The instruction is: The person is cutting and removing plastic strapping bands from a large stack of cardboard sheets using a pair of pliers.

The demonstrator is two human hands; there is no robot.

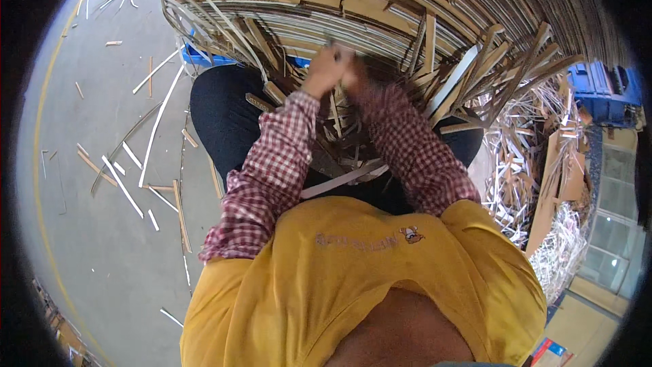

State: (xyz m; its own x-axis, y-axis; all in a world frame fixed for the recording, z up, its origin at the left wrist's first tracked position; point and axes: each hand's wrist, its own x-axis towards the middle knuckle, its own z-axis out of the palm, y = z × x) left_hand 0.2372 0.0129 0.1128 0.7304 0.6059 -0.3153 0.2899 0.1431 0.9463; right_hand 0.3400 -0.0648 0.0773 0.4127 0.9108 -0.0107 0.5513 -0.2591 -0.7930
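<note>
The cardboard strips (pixel 353 105) you were working on hung in a tangle off the edge of the cardboard stack (pixel 326 0), straight ahead of you and above your knees. They looked light and thin, stiff along their length but quick to bend or crease across it, and their cut edges were probably sharp enough to scrape bare skin. Loose offcuts like these would likely snag on one another, so a grip near the root, where a strip leaves the stack, seemed a surer hold than one at the free tip.

Your left hand (pixel 324 68) was closed in a fist right at the stack's edge, apparently around a strip or a small bundle; motion blur kept me from telling exactly which. Your right hand (pixel 356 75) sat just beside it, touching or nearly so, and was too blurred for me to tell whether it was clenched or what it held.

Around your hands, longer strips fanned out to the right (pixel 475 75), some pale, some brown. One pale strip (pixel 339 180) lay across your lap. Further out, a heap of shredded trimmings (pixel 543 163) piled up on your right beside a blue bin (pixel 604 92), and scattered offcuts (pixel 129 177) lay on the grey floor (pixel 88 245) to your left.
</note>
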